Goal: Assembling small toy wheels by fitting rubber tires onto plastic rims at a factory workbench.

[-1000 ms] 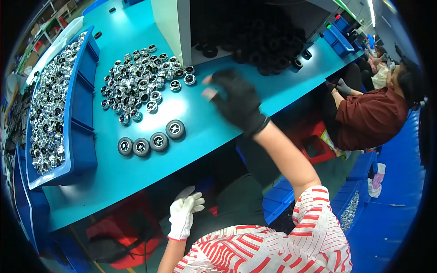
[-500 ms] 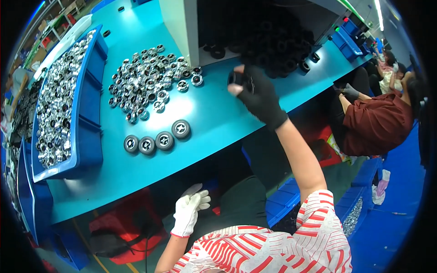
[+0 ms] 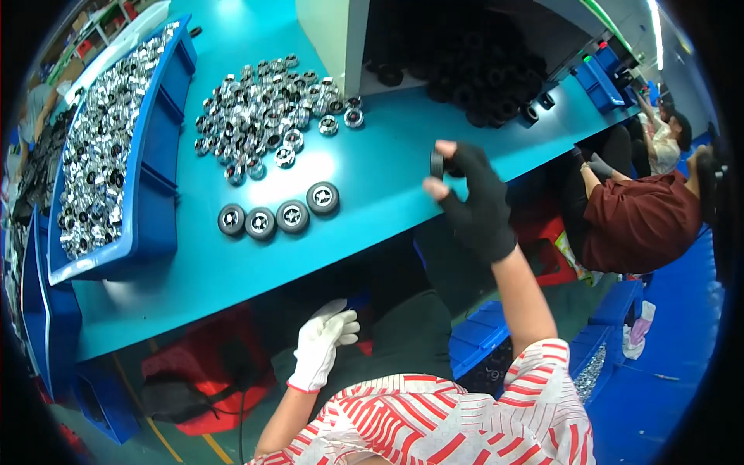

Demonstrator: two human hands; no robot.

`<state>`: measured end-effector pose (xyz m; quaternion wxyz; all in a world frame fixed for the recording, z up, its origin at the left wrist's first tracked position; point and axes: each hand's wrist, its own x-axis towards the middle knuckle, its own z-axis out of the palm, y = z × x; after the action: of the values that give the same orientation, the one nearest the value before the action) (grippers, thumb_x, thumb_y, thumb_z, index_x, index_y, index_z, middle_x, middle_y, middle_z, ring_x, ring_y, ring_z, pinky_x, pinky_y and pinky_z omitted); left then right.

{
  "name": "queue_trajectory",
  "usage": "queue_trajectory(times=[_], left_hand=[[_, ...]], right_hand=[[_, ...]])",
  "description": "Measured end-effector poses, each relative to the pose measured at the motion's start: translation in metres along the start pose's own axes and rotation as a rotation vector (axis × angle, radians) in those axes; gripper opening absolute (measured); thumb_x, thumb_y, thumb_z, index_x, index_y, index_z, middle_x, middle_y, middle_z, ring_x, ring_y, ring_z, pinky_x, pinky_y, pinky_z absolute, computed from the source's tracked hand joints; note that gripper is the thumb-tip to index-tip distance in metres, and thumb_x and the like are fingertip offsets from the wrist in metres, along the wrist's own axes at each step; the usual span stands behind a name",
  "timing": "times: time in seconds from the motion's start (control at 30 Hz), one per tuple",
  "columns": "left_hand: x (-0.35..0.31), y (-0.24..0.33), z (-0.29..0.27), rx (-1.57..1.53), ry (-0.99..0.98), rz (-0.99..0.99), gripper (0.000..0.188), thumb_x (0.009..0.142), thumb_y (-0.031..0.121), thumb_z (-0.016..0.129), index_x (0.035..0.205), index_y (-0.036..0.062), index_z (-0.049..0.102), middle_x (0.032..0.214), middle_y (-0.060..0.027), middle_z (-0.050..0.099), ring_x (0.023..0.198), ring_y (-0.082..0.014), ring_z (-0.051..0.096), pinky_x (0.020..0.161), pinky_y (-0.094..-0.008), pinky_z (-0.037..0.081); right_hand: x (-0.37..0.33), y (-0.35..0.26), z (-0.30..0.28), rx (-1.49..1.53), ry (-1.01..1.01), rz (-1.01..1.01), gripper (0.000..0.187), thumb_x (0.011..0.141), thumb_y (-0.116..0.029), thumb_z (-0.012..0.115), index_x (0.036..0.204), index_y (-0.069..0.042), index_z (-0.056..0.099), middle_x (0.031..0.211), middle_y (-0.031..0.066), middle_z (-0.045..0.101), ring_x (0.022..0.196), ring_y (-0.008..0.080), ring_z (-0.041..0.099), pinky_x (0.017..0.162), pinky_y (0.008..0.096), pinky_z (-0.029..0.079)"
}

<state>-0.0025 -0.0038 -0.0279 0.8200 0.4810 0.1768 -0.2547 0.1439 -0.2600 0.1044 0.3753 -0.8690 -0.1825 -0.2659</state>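
My right hand (image 3: 479, 203), in a black glove with bare fingertips, pinches a small black rubber tyre (image 3: 437, 164) above the table's near edge. The tyre is seen nearly edge-on. My left hand (image 3: 324, 346), in a white knitted glove, hovers over my lap with fingers curled. A pale, pointed piece (image 3: 333, 307) shows at its top; I cannot tell what it is. Several finished toy wheels (image 3: 292, 217), black tyres around silver hubs, lie in a slanting row on the table. Behind them spreads a loose heap of silver wheel hubs (image 3: 260, 108).
A long blue bin (image 3: 151, 225) full of silver hubs stands on the turquoise table (image 3: 372, 170) at left. Black tyres (image 3: 488, 89) are piled in a dark box-like housing (image 3: 354, 46) at the back. Co-workers, one in a dark red shirt (image 3: 639, 217), sit at right.
My right hand has drawn back from the tyre pile, toward me and slightly right, with the tyre in its fingertips. My left hand has barely moved. The whole view has shifted a little.
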Motion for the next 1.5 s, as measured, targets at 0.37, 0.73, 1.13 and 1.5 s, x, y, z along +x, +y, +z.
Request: queue_trajectory(times=[0.37,0.73,1.13,1.5], left_hand=[[0.000,-0.001,-0.001,-0.002,0.041,0.004,0.043,0.091,0.013,0.057,0.128,-0.0065,0.044,0.108,-0.0206,0.062,0.088,-0.0246,0.066,0.072,-0.0320,0.056],[0.015,0.010,0.020,0.025,0.052,-0.012,0.045,0.089,0.010,0.058,0.129,-0.0054,0.043,0.109,-0.0207,0.060,0.088,-0.0254,0.066,0.073,-0.0327,0.056],[0.012,0.003,0.013,0.070,0.037,-0.027,0.048,0.091,0.016,0.056,0.130,-0.0085,0.040,0.108,-0.0229,0.060,0.088,-0.0258,0.066,0.072,-0.0332,0.057],[0.004,-0.007,0.009,0.042,-0.027,-0.003,0.060,0.089,0.022,0.060,0.132,-0.0117,0.034,0.110,-0.0240,0.060,0.087,-0.0227,0.065,0.073,-0.0298,0.056]], right_hand=[[0.092,0.094,0.023,-0.424,-0.061,-0.046,0.035,0.080,-0.024,0.068,0.108,-0.004,0.063,0.106,0.0161,0.062,0.095,0.0317,0.059,0.084,0.0379,0.046],[0.190,0.078,0.071,-0.287,-0.154,-0.015,0.028,0.090,-0.022,0.048,0.105,-0.002,0.062,0.104,0.0172,0.062,0.096,0.0298,0.060,0.084,0.0418,0.047],[0.152,0.070,0.061,-0.372,-0.294,-0.057,0.021,0.083,-0.019,0.060,0.096,-0.005,0.066,0.092,0.0162,0.064,0.086,0.0305,0.061,0.078,0.0420,0.048],[0.033,0.026,0.008,0.528,-0.149,0.229,0.040,0.081,-0.012,0.070,0.117,0.000,0.058,0.109,0.0092,0.062,0.099,0.0141,0.057,0.084,0.0291,0.046]])
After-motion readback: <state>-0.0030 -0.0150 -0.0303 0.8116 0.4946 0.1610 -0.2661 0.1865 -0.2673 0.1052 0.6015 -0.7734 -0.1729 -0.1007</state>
